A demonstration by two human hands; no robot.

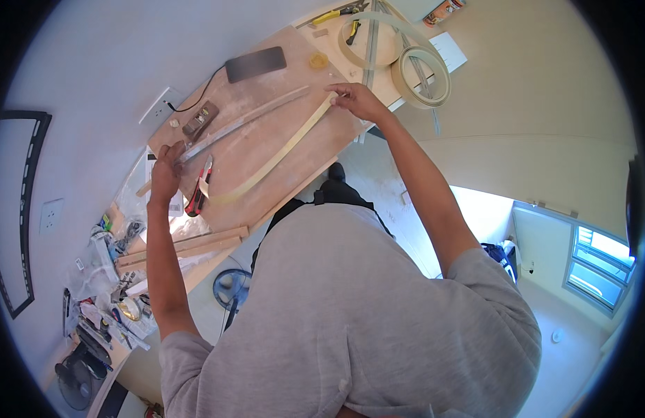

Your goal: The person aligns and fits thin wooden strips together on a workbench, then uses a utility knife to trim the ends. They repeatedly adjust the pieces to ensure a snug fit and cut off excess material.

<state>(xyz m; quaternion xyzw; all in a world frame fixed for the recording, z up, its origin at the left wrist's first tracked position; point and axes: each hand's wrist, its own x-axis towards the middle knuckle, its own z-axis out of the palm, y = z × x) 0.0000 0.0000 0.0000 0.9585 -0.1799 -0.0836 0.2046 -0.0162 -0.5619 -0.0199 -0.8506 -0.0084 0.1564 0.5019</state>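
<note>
My right hand (361, 102) pinches the upper end of a thin pale-yellow strip (287, 148), like edge banding. The strip curves down across the board, and its far end curls beside a red utility knife (199, 187). My left hand (167, 169) is closed at the lower end of a narrow, straight greyish strip (242, 122). This strip lies slantwise on the board, above the yellow one; whether it is wood or metal, I cannot tell. Just above my left hand rests a small wooden hand plane (200, 120).
Beneath these lies a large wooden board (266, 157). A dark phone (256, 65) on a cable and a yellow tape roll (318, 60) sit toward its back. Coiled banding (421, 78) and yellow-handled pliers (336, 14) are at upper right. Wood pieces (183, 249) and clutter fill the left.
</note>
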